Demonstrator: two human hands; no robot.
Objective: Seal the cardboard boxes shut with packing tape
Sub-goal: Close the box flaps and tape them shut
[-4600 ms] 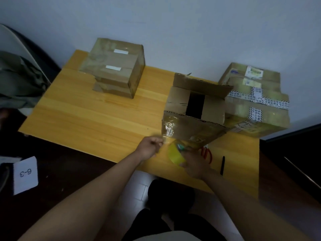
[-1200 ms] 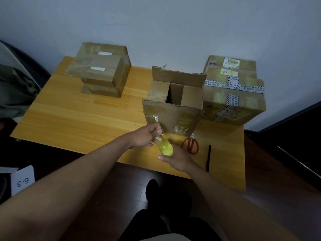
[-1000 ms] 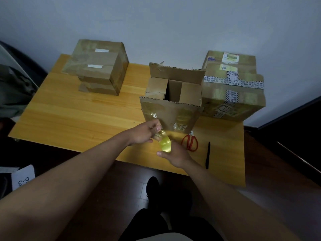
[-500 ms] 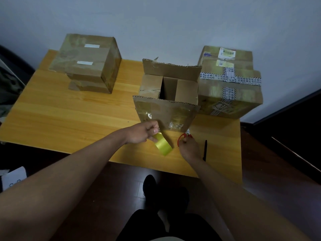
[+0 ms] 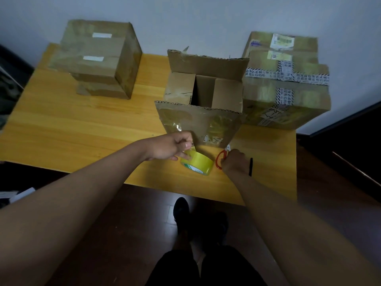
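Yellow tape roll (image 5: 197,162) pinched by left hand (image 5: 172,146), right hand (image 5: 234,163) gripping red scissors (image 5: 221,159), open cardboard box (image 5: 203,100) behind.

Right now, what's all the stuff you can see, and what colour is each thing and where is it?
table: one, yellow wood, against the wall
open box: one, brown, table middle, flaps up
sealed boxes: brown stack, back left
taped boxes: brown stack, back right
tape roll: one, yellow, near front edge
scissors: one, red handles, right of roll
pen: one, black, right of scissors
left hand: pinching the tape end
right hand: gripping the scissors
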